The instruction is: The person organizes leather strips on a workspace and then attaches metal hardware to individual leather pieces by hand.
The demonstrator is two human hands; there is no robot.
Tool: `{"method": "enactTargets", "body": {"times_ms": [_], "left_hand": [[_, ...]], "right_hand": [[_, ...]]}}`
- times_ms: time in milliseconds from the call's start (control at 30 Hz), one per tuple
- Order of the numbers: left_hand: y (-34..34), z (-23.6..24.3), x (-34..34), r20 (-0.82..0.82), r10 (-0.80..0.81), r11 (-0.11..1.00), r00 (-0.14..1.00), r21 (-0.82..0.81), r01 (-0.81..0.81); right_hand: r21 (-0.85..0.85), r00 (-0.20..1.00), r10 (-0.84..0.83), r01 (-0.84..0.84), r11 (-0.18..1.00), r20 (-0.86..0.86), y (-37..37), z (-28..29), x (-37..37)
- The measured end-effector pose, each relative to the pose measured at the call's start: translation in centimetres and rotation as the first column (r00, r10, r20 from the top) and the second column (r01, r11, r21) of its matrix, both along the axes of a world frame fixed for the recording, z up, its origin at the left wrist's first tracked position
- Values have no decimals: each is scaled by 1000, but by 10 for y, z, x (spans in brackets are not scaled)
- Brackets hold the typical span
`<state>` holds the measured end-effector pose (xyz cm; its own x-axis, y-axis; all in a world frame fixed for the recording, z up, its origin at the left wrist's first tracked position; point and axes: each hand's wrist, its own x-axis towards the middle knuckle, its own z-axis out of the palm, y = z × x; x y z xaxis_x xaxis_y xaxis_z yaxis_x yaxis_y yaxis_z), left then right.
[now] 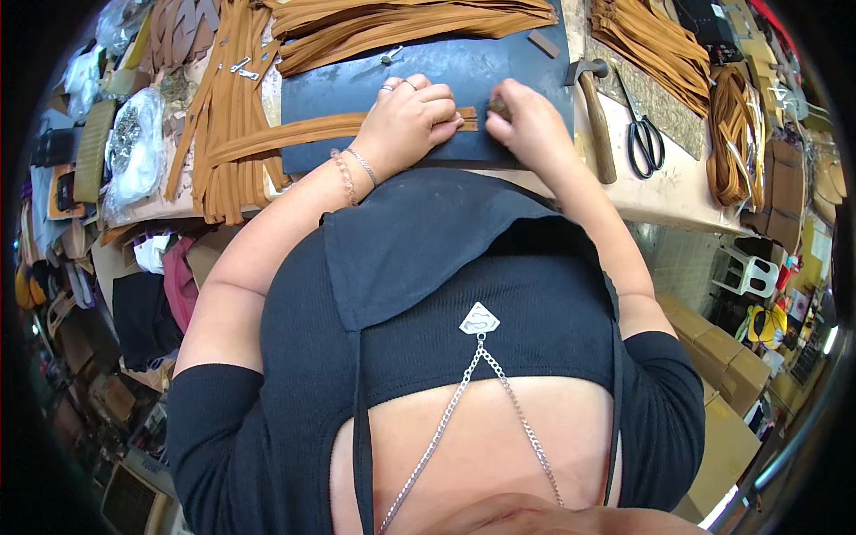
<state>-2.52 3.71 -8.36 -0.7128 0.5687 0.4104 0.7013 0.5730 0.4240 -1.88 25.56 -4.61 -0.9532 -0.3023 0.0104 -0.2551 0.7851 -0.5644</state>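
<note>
My left hand [412, 120] lies across a tan-brown zipper strip [294, 135] on the dark blue work board [325, 89], its fingers curled and pressed down on the strip. The strip's end [468, 119] sticks out just past those fingertips. To the right, my right hand [533, 127] is closed, thumb against fingers, around a small brownish-grey piece [499, 109] that I cannot make out. That piece is a little apart from the strip's end. A small metal part [390, 55] lies on the board beyond my left hand.
Bundled brown zipper strips lie at the back [410, 22], left [234, 116] and far right [655, 49]. Metal zipper sliders [241, 68] rest on the left bundle. Right of the board are a hammer [596, 125] and black-handled scissors [646, 143]. A plastic bag [138, 143] sits far left.
</note>
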Motion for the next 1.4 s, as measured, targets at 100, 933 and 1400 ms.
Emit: {"method": "enactTargets", "body": {"times_ms": [100, 933, 1400], "left_hand": [[2, 0, -2, 5, -4, 1000, 1000, 4, 4], [3, -2, -3, -29, -13, 1000, 999, -1, 13], [2, -1, -1, -3, -19, 1000, 1000, -23, 19]], "right_hand": [[-165, 997, -63, 68, 984, 38, 8, -6, -3], [56, 990, 51, -44, 997, -130, -12, -16, -1], [99, 976, -40, 62, 993, -214, -6, -20, -4]]}}
